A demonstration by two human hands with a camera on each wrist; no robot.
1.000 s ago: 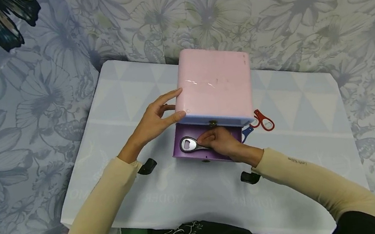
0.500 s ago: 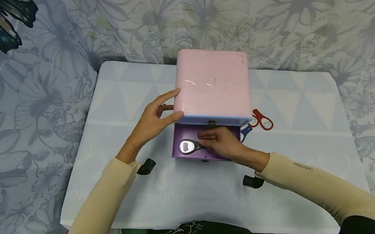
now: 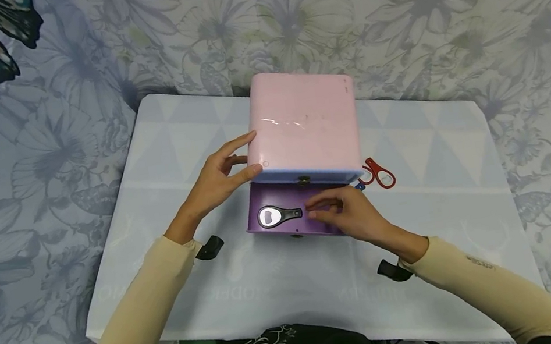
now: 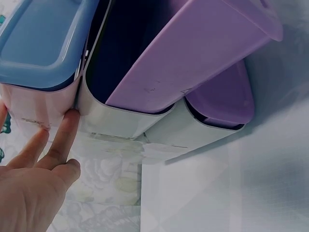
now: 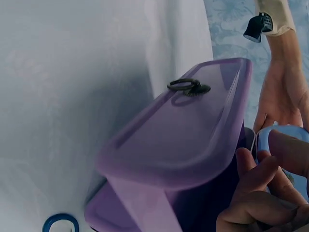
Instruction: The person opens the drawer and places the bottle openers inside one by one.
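Observation:
A black bottle opener with a silver head (image 3: 270,216) lies in the pulled-out purple drawer (image 3: 278,191) of a small drawer cabinet with a pink top (image 3: 305,121). Over the drawer's right part, my right hand (image 3: 358,216) has its fingertips just beyond the end of the opener's handle, apart from it, with loosely bent fingers holding nothing. My left hand (image 3: 216,183) rests spread fingers and thumb against the cabinet's left side. In the left wrist view, the purple drawer (image 4: 193,58) sticks out between a blue drawer (image 4: 43,38) and another purple one (image 4: 224,94).
Red-handled scissors (image 3: 384,175) lie on the table (image 3: 446,218) right of the cabinet, with a blue handle (image 3: 360,186) partly hidden beside them. A dark ring pull (image 5: 183,85) hangs on the open drawer's front. A flower-patterned wall (image 3: 287,29) stands behind the table.
My right hand has let go of the bottle opener's handle and drawn back to the right, leaving the opener in the drawer. My left hand keeps its place on the cabinet.

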